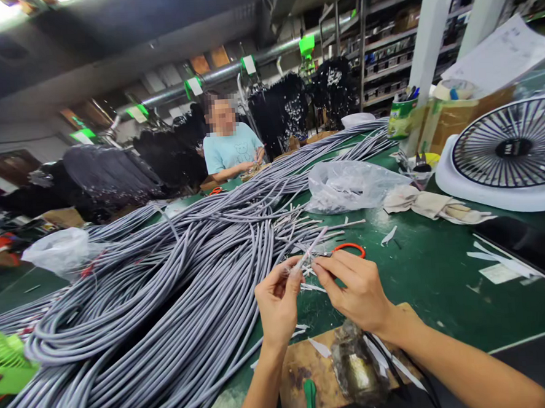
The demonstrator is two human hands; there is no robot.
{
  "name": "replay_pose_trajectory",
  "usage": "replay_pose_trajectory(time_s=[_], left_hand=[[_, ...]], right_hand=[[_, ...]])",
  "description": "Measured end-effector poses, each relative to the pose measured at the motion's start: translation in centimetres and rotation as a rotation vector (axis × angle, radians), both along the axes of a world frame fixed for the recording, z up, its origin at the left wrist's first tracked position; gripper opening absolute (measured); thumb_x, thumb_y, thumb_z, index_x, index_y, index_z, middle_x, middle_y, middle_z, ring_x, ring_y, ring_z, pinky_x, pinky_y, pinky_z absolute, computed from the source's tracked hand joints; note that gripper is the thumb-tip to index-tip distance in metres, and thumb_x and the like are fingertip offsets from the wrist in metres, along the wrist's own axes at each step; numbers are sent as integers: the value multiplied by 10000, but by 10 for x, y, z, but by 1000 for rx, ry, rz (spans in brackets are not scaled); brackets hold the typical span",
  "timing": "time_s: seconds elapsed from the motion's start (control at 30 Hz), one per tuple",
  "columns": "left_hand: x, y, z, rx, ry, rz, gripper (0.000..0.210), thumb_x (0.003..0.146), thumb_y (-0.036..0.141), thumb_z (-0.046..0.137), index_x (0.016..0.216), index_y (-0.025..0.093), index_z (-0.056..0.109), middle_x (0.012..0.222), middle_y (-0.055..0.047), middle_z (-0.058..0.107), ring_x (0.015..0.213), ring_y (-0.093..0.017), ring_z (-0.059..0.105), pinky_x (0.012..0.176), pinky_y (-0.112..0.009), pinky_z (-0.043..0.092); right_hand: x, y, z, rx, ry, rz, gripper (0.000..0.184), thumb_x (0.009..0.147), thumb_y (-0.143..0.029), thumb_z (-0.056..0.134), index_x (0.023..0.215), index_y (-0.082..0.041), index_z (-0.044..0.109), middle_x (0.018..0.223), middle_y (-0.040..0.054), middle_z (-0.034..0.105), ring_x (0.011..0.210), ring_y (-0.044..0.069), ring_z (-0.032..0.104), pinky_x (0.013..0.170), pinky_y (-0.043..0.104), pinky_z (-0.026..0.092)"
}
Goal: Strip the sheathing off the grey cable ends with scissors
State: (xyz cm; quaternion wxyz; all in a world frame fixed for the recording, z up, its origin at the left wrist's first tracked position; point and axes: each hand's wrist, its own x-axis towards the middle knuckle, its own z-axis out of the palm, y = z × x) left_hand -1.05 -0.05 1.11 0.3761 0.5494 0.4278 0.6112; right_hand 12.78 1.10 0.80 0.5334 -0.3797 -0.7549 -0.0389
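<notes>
My left hand (281,299) is closed in a pinch on the end of a thin grey cable (312,243), whose light tip slants up and to the right. Just beside it, my right hand (354,285) has thumb and fingers pressed together near the same cable end. What sits between those right fingertips is too small to make out. Behind the right hand shows the orange handle of scissors (354,246), partly hidden by the fingers. A large heap of grey cables (180,277) covers the table to the left, many of their ends lying near my hands.
Below my hands, a wooden board (306,374) bears a metal weight-like block (360,371) and a green tool (310,398). A plastic bag (345,187), a glove (432,205) and a white fan (514,152) stand right. Across the table sits a person (229,145).
</notes>
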Motion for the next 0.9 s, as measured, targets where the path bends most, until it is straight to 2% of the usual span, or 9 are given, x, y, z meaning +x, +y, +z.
replay_pose_trajectory(time_s=[0.27, 0.43, 0.5, 0.57, 0.7, 0.77, 0.9], left_hand=[[0, -1, -2, -17, -8, 21, 262, 748, 286, 621, 950, 124, 660, 687, -32, 616, 602, -96, 543, 561, -183, 450], [8, -2, 0, -6, 43, 21, 242, 742, 287, 620, 921, 129, 661, 800, -64, 663, 689, -138, 601, 637, -221, 482], [12, -4, 0, -2, 91, 18, 231, 743, 284, 616, 911, 131, 658, 808, -67, 661, 712, -148, 604, 649, -226, 479], [16, -6, 0, 8, 136, 28, 228, 758, 280, 599, 934, 141, 640, 738, -39, 633, 636, -119, 569, 582, -198, 449], [17, -9, -2, 75, 257, 68, 197, 802, 264, 544, 971, 172, 586, 617, 28, 508, 482, -68, 403, 446, -174, 308], [16, -10, -2, 127, 351, 70, 184, 830, 247, 498, 986, 184, 572, 648, 21, 515, 480, -73, 376, 451, -190, 293], [13, -9, -2, 231, 575, 29, 252, 869, 189, 392, 1069, 198, 546, 799, -35, 581, 597, -117, 472, 566, -229, 357]], right_hand=[[-1, 1, -1, -37, 23, 32, 150, 841, -183, 489, 819, -156, 635, 702, 45, 647, 653, 137, 586, 659, 250, 443], [-4, 1, -1, -118, 100, 78, 172, 862, -199, 443, 778, -170, 590, 681, 23, 618, 604, 120, 557, 602, 224, 415], [-3, 2, 1, -223, 164, 84, 217, 880, -216, 401, 723, -179, 545, 608, -5, 566, 527, 99, 511, 533, 206, 380], [-2, 3, 4, -319, 231, 61, 245, 891, -241, 378, 686, -184, 500, 537, -34, 489, 457, 83, 443, 473, 201, 328], [2, 6, 7, -395, 297, 66, 255, 894, -280, 378, 681, -181, 477, 510, -53, 416, 436, 72, 384, 451, 204, 278], [3, 7, 7, -412, 302, 93, 255, 893, -289, 381, 688, -178, 484, 521, -52, 415, 444, 71, 381, 461, 204, 280], [2, 6, 6, -434, 311, 115, 258, 891, -298, 377, 697, -175, 495, 546, -42, 442, 467, 77, 393, 479, 206, 294]])
